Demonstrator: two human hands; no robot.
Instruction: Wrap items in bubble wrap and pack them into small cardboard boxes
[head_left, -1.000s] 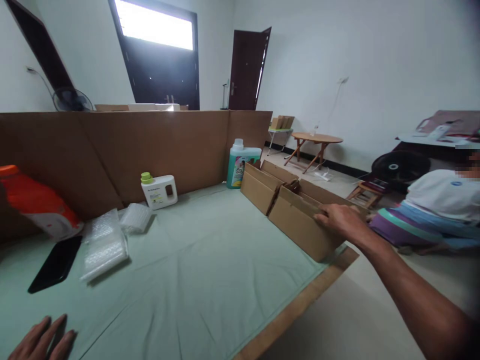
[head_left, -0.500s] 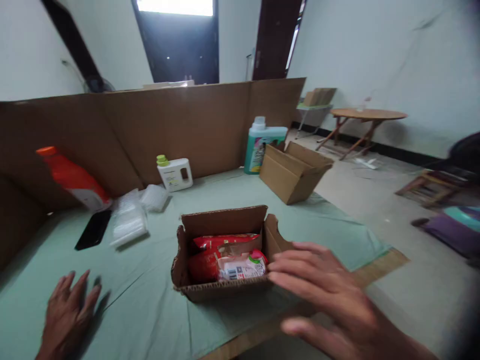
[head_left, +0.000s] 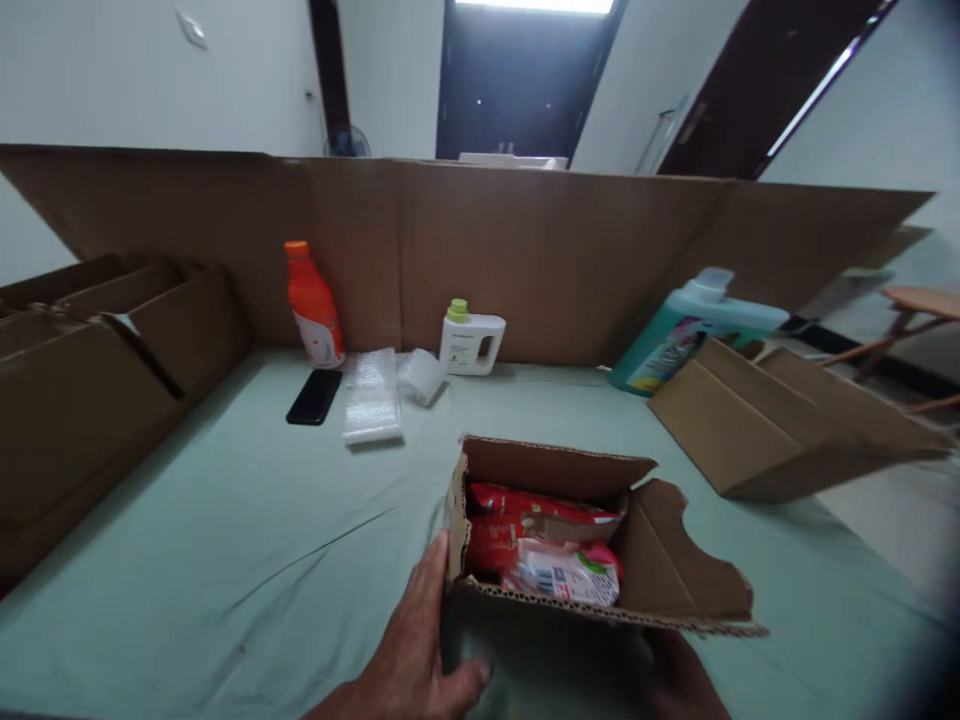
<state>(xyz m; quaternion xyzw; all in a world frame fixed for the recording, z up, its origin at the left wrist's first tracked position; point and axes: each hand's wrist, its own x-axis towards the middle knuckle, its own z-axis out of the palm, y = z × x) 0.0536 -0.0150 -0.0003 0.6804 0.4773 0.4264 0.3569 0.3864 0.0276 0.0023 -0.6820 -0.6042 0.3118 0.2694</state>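
An open cardboard box point(head_left: 660, 570) sits near the front of the green-covered table point(head_left: 225, 560). Inside it lie a red packet point(head_left: 502, 520) and a white pouch with a barcode point(head_left: 562, 575). My left hand point(head_left: 409, 655) presses against the box's left front corner, thumb up along the side. My right hand point(head_left: 679, 680) is mostly hidden under the box's front right edge and touches it; its fingers are not visible.
An orange bottle point(head_left: 313, 318), a black phone point(head_left: 313, 396), bubble wrap point(head_left: 370, 398), a white jug point(head_left: 471, 343) and a teal jug point(head_left: 690, 330) stand along the cardboard back wall point(head_left: 540, 260). Empty boxes lie at the right point(head_left: 780, 425) and left point(head_left: 82, 400).
The view has swung left and down. My left hand moved from flat on the cloth to the box's left corner. My right hand dropped below the box's front edge.
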